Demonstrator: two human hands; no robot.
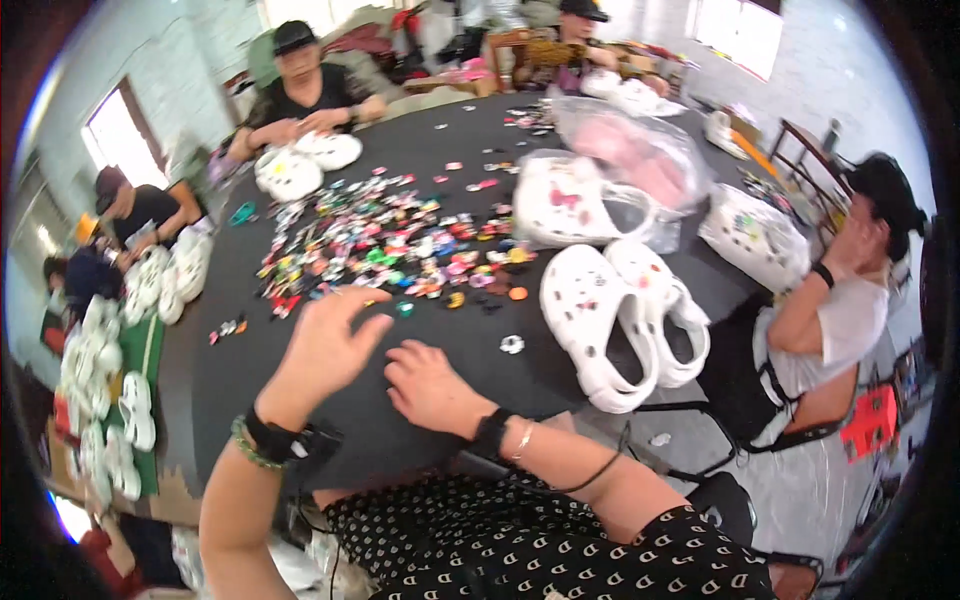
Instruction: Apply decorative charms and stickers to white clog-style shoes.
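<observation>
My left hand (335,340) hovers at the near edge of a pile of small colourful shoe charms (370,235). Its thumb and forefinger are apart, and I see nothing between them. To its right, my right hand (432,388) is low over the dark table, palm down, with its fingers loosely bent and somewhat apart. Nothing shows in it, though its underside is hidden. Beyond my right hand lies a single white-and-black charm (512,344). Further right are two white clogs, one (585,315) nearer and the other (655,300) beside it, with a few charms on them.
Bagged white clogs (560,200) and a bagged pink pair (630,150) lie behind. Another bagged clog (755,235) is near a seated person (835,300) at right. Other people sit across the dark table (270,400). Several white clogs (140,410) stand on a green surface at left.
</observation>
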